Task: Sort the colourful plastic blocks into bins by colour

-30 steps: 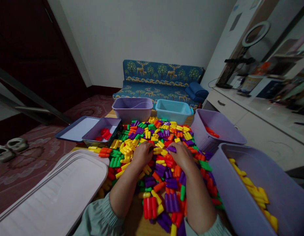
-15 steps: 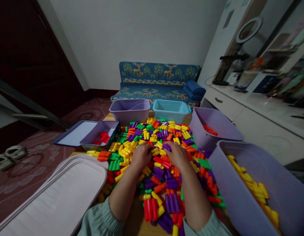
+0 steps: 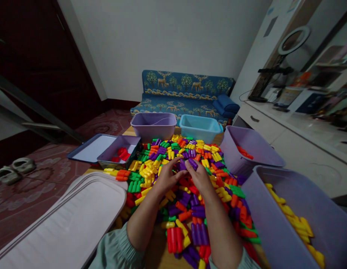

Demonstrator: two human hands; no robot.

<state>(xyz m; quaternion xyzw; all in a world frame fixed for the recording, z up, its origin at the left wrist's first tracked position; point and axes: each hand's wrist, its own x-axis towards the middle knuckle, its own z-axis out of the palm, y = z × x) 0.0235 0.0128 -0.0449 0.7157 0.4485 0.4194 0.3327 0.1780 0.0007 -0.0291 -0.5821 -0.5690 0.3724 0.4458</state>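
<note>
Right hand (image 3: 200, 178) pinches purple block (image 3: 193, 163); left hand (image 3: 166, 179) just beside, both over colourful block pile (image 3: 162, 154).

The left sleeve (image 3: 114, 249) is pale sage-green soft cloth, bunched into gathered folds at its cuff; the right sleeve (image 3: 249, 262) shows as a sliver of the same green. Forearms, left hand (image 3: 168, 178) and right hand (image 3: 202, 180) are bare.

The blocks (image 3: 196, 213) at centre are red, orange, yellow, green and purple. The sofa (image 3: 187, 84) above them is blue, patterned with deer and trees.
</note>
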